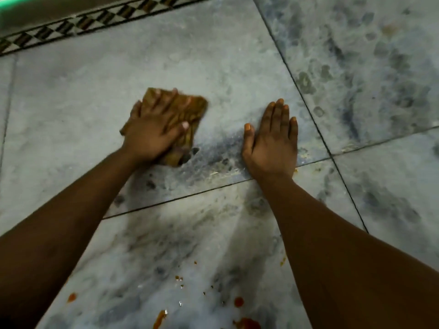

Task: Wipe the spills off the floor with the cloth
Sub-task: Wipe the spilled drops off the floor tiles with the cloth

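A folded brown cloth (193,108) lies flat on the grey marble floor (71,119) at centre left. My left hand (155,130) presses on it with fingers spread and straight, covering most of it. My right hand (273,141) rests flat on the bare floor to the right of the cloth, fingers together and straight, holding nothing. Orange-red spills (238,301) dot the tile near the bottom edge, between my forearms, with a larger blot (248,324) and a streak (159,318) lower down. A faint yellowish smear (221,172) runs along the grout line by my right wrist.
A patterned black-and-white border strip (78,26) runs along the floor's far left edge, with a green-lit wall base (14,13) behind it. Dark grout lines cross the tiles. Mottled dark veining marks the tiles at the right.
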Demonstrator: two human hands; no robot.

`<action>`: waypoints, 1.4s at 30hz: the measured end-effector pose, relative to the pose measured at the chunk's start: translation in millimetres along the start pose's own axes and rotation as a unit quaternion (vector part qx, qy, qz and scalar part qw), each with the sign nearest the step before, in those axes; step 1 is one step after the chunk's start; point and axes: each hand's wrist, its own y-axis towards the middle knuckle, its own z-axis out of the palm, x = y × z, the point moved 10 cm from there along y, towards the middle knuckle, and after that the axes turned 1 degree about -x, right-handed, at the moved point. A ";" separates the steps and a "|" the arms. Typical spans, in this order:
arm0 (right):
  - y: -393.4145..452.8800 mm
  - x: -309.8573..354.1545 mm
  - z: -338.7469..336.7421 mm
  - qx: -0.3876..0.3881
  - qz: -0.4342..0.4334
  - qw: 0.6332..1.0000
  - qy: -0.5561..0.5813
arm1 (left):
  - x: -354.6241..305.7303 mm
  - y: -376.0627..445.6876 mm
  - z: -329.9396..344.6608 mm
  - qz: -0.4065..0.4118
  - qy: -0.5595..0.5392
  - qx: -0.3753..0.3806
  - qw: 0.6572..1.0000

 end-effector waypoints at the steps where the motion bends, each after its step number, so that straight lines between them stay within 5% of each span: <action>1: 0.2 -0.6 -1.1 -0.003 0.002 1.000 0.000 | 2.4 18.6 0.0 -0.050 -0.005 -0.011 0.999; 5: -1.1 1.9 -3.9 -0.010 -0.001 1.000 0.000 | -29.4 67.2 2.7 -0.134 -0.040 -0.029 0.990; 10: 0.0 0.9 -5.9 -0.005 0.002 1.000 0.000 | -91.9 -1.2 13.0 0.031 0.007 -0.037 0.999; 13: -1.2 0.6 -4.9 0.005 0.003 1.000 -0.002 | -68.3 -55.1 11.5 0.074 0.000 -0.029 0.997; 21: -1.4 0.4 -3.0 -0.006 0.000 1.000 0.001 | -16.9 45.3 1.7 -0.153 -0.023 -0.035 0.987; 26: -1.5 1.6 -6.0 -0.012 0.002 1.000 0.003 | -72.6 -6.7 9.0 -0.009 0.029 -0.034 0.999; 29: -1.5 0.6 -3.5 -0.004 -0.002 1.000 -0.002 | -47.4 -65.6 -2.4 0.022 0.055 -0.060 0.996; 33: -1.2 -0.4 -5.1 -0.004 -0.001 1.000 -0.003 | -2.4 -35.5 -16.2 -0.098 0.009 -0.082 0.992; 37: -1.6 0.7 -7.6 -0.012 0.002 1.000 0.000 | -24.0 37.9 -1.4 -0.197 -0.062 -0.064 0.976; 42: -1.3 1.4 -8.5 -0.013 0.003 1.000 0.007 | -97.8 14.6 11.4 -0.010 -0.031 -0.039 0.999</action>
